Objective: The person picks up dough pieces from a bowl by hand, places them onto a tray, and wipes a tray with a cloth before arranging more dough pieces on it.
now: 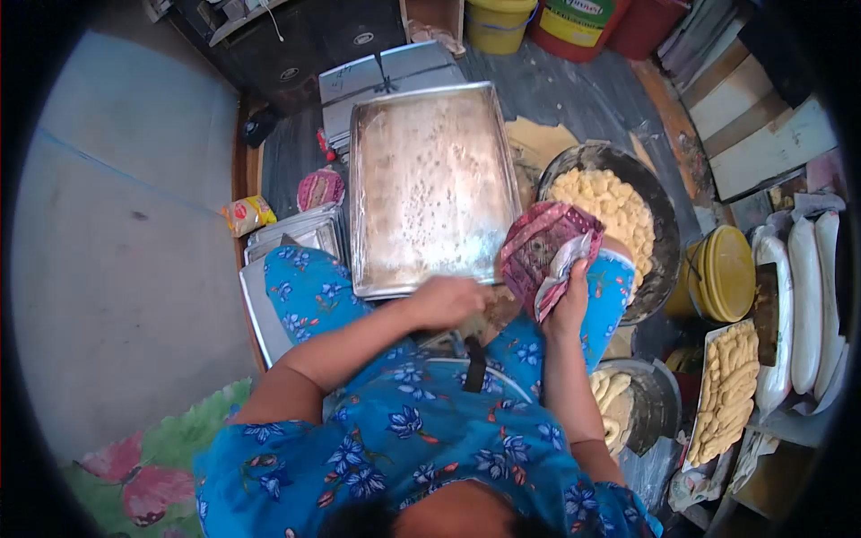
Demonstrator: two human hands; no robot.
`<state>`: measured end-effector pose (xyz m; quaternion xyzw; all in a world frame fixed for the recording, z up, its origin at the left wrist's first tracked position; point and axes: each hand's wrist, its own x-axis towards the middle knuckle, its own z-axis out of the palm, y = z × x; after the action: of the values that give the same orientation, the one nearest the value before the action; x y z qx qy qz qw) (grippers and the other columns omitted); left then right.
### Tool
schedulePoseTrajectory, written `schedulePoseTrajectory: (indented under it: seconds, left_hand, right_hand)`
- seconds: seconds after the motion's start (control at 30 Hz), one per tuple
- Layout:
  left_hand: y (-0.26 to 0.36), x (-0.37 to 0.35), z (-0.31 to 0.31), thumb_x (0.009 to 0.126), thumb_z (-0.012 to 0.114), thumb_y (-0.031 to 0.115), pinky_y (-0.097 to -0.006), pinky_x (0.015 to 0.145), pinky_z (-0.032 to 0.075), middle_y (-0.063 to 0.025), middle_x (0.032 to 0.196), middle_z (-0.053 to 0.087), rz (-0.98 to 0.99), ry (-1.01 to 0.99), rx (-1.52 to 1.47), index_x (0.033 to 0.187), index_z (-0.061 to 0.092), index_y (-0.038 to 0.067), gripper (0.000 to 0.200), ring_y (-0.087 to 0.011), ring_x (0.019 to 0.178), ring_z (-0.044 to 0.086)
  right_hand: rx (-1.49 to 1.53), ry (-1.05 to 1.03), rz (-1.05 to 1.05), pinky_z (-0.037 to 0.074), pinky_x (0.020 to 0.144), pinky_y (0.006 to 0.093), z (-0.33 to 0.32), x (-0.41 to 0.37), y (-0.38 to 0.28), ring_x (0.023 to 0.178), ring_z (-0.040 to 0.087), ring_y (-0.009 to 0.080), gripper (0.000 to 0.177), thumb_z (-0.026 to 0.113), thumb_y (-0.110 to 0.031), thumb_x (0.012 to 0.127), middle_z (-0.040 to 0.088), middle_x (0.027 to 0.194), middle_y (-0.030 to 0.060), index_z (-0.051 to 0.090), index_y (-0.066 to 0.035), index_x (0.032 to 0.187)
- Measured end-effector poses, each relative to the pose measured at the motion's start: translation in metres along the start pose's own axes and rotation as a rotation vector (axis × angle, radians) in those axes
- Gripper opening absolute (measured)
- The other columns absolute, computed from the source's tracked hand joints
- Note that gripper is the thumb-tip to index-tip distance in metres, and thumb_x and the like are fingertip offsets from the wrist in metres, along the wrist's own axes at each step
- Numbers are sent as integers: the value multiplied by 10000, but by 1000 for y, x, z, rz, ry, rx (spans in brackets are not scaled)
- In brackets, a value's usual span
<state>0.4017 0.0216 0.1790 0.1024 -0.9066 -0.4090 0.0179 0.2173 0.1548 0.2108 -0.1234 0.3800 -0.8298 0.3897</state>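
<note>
A large metal baking tray (429,184), greasy and bare, lies in front of me across my knees. My left hand (446,300) grips the tray's near edge, close to its right corner. My right hand (569,303) is raised beside the tray and closed on a crumpled red patterned cloth (543,245). A dark pan of pale dough pieces (613,208) sits just behind that cloth, partly hidden by it. A dark handle (473,365) lies on my lap below the left hand.
More metal trays (386,76) are stacked behind the big one. A tray of shaped dough (726,390) and a round pan (641,403) stand at my right. Yellow lids (726,273), long white loaves (803,296) and buckets (574,22) ring the area. Bare floor (126,242) lies left.
</note>
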Motion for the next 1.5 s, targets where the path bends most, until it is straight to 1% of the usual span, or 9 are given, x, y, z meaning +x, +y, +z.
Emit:
schedulePoseTrajectory:
  seconds: [0.17,0.27,0.43,0.6,0.7,0.9,1.1,1.23,1.5]
  left_hand:
    - [-79,8,-90,910,541,381,-483,994,393,-244,1273,534,-398,797,370,1270,535,32,501,-404,1177,508]
    - [-99,14,-34,908,513,484,-526,1116,228,-300,1443,339,-575,583,952,1424,370,35,698,-447,1357,300]
    - [24,-8,26,933,548,410,-452,1011,400,-207,1207,599,121,-526,-350,1177,643,68,431,-370,1173,537]
    - [-5,3,-21,914,558,366,-436,910,442,-190,1145,604,-7,439,158,1257,569,63,458,-368,1055,564]
    - [-54,-11,-20,918,511,459,-502,1134,213,-161,1489,352,-37,191,720,1441,377,110,643,-378,1379,298]
    - [-165,-59,-146,920,455,519,-593,1122,126,-235,1485,333,-1238,834,574,1436,374,50,702,-395,1417,216]
    - [-107,-19,-79,901,535,286,-536,1151,153,-261,1496,287,-326,562,490,1436,358,30,619,-393,1421,214]
    - [-62,-6,-35,900,445,600,-571,1144,137,-114,1543,280,31,52,659,1473,342,187,713,-318,1429,244]
    - [-200,48,-156,938,364,562,-568,1150,40,-168,1573,164,-944,617,684,1508,237,106,742,-336,1460,123]
  right_hand:
    - [36,56,123,417,1019,422,10,4,1,1186,530,258,555,420,-445,1002,532,1314,111,402,-37,1379]
    - [51,16,127,409,1030,429,11,5,2,1196,524,271,568,419,-442,1003,515,1336,118,382,-33,1395]
    - [67,32,108,387,1053,439,15,3,0,1229,498,288,572,407,-439,1007,491,1364,126,370,-28,1403]
    - [92,78,115,367,1068,439,9,0,1,1253,478,290,575,396,-438,1011,469,1390,131,360,-27,1412]
    - [41,56,123,371,1064,436,9,3,5,1242,485,287,570,401,-438,1009,477,1379,129,370,-28,1405]
    - [-47,100,147,401,1033,420,-2,2,14,1196,524,278,540,413,-413,1011,519,1337,123,407,-15,1376]
    - [-66,82,151,414,1019,415,18,6,16,1181,536,269,556,428,-421,1004,523,1325,127,390,-21,1389]
    - [-215,16,133,403,1031,419,3,13,36,1200,522,276,602,448,-448,989,508,1338,128,373,-10,1396]
    - [-206,63,116,372,1042,395,14,13,21,1220,493,252,620,412,-451,1004,492,1348,136,375,37,1385]
